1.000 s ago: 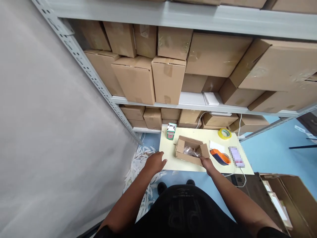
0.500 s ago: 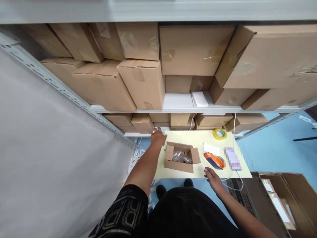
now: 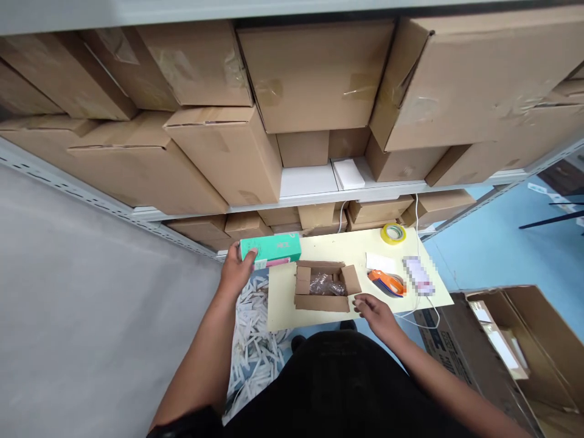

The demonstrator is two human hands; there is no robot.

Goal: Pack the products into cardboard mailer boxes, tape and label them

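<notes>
My left hand [image 3: 237, 267] grips one end of a long green carton [image 3: 272, 249] and holds it lying flat above the left back corner of the pale yellow table [image 3: 283, 304]. A small open cardboard box [image 3: 322, 285] sits in the middle of the table with a crumpled clear plastic bag [image 3: 323, 283] inside. My right hand [image 3: 371, 309] hovers at the table's front edge, just right of the box, with its fingers loosely spread and nothing in them.
An orange tape dispenser [image 3: 387, 283], a white paper [image 3: 380, 263], a blurred flat item [image 3: 417, 275] and a yellow tape roll [image 3: 393, 233] lie on the table's right part. Stacked cartons fill the metal shelves [image 3: 319, 182] behind. White strips [image 3: 253, 340] litter the floor. A large open carton [image 3: 506, 340] stands at the right.
My left hand reached to the table's back left corner, took the green carton and lifted it sideways. My right hand left the box flap and drew back to the front edge.
</notes>
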